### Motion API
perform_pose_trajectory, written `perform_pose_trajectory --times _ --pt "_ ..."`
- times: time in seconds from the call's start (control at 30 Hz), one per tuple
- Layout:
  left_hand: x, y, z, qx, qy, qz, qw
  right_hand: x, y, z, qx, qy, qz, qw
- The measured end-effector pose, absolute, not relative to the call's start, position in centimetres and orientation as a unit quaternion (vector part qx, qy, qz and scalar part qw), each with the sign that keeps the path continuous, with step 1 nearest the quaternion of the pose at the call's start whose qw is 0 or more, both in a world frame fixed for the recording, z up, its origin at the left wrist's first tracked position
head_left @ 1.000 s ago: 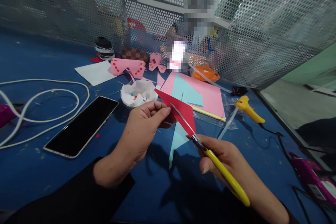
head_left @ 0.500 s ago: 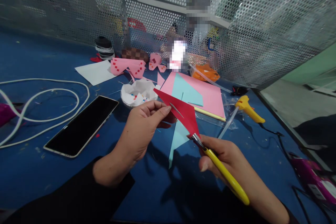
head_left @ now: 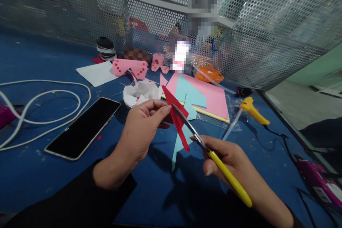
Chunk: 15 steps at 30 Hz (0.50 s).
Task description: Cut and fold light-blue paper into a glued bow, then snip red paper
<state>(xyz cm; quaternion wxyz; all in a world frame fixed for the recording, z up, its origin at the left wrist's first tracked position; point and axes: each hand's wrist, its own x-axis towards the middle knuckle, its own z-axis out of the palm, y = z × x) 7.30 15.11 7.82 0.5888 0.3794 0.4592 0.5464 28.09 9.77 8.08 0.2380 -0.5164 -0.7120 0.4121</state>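
Observation:
Between thumb and fingers, my left hand pinches a piece of red paper. A narrow strip of the red hangs down toward the right. My right hand grips yellow-handled scissors, whose metal blades lie across the red paper with the tip close to my left thumb. Below and behind the red piece, light blue paper lies on the table, partly hidden by it. A white bowl lined with crumpled paper stands just beyond my left hand, with small paper bits inside.
On the blue table lie a phone and a looped white cable at left. Pink sheets lie ahead. A yellow glue gun is at right, its cord running forward. Pink paper cutouts sit before a perforated metal screen.
The red paper has turned more upright and its lower end has swung left. The scissor blades now show along its face, where before their tips were at its lower edge.

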Motion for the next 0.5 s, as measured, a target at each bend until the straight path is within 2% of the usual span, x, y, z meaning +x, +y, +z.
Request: perform_pose_trajectory --times 0.5 --pt "7.29 15.16 7.75 0.342 0.465 0.554 0.599 28.29 9.6 8.07 -0.504 -0.699 0.45 0.233"
